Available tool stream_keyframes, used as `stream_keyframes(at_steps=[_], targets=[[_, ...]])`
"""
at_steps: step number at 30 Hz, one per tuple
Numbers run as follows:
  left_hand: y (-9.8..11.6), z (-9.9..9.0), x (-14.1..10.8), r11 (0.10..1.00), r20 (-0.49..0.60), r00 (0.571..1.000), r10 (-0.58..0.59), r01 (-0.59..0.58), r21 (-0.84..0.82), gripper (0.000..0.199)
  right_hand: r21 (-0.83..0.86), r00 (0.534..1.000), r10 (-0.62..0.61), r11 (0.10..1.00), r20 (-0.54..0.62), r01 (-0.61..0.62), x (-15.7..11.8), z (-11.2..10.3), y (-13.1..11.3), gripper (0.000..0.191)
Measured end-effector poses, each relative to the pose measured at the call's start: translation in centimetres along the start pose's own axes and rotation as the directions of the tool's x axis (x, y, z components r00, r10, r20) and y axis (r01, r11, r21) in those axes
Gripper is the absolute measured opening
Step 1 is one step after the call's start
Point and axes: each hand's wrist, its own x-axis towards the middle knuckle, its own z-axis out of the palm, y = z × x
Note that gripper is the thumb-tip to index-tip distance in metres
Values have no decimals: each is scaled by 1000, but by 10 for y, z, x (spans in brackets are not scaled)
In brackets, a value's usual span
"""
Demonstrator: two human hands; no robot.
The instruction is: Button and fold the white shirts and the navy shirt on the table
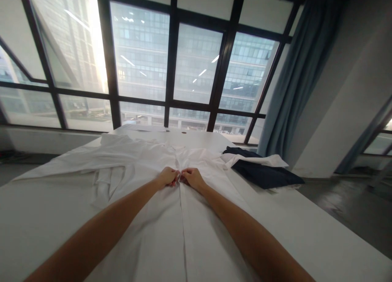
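Observation:
A white long-sleeved garment (159, 216) lies spread over the white table (306, 224), its front opening running lengthwise down the middle. My left hand (169, 177) pinches the left front edge of the garment, fingers closed. Right beside it, my right hand (191, 177) has its fingers closed on the other front edge. The two hands almost meet at the opening, and the cloth is drawn into small folds around them. Any button between the fingertips is too small to make out. One sleeve (107, 182) lies crumpled on the left.
Dark navy folded cloth (266, 173) with white cloth across it lies near the table's right edge. Flat white sheets (142, 128) rest at the far edge. Behind the table stand black-framed windows (197, 65) and a blue curtain (294, 77).

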Motion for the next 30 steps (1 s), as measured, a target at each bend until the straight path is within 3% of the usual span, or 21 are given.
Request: stream_keyframes(at_steps=[4, 10, 18, 24, 30], targets=[[0, 1, -1, 1000, -11, 1000, 7, -7, 7, 41, 32, 995, 95, 995, 18, -96, -1, -1, -8, 21], [-2, 2, 1, 1000, -20, 1000, 7, -7, 11, 39, -18, 992, 120, 993, 41, -119, 2, -3, -12, 19], [-5, 2, 5, 1000, -16, 1000, 10, -10, 1, 39, -59, 995, 65, 996, 70, -61, 5, -3, -5, 16], [-4, 1, 5, 999, -2, 1000, 14, -14, -31, 41, -251, 997, -62, 967, -49, 48, 5, 1, 0, 17], [-6, -2, 6, 999, -14, 999, 39, -39, 4, 41, -374, 994, -106, 924, -38, 84, 9, 1, 3, 21]])
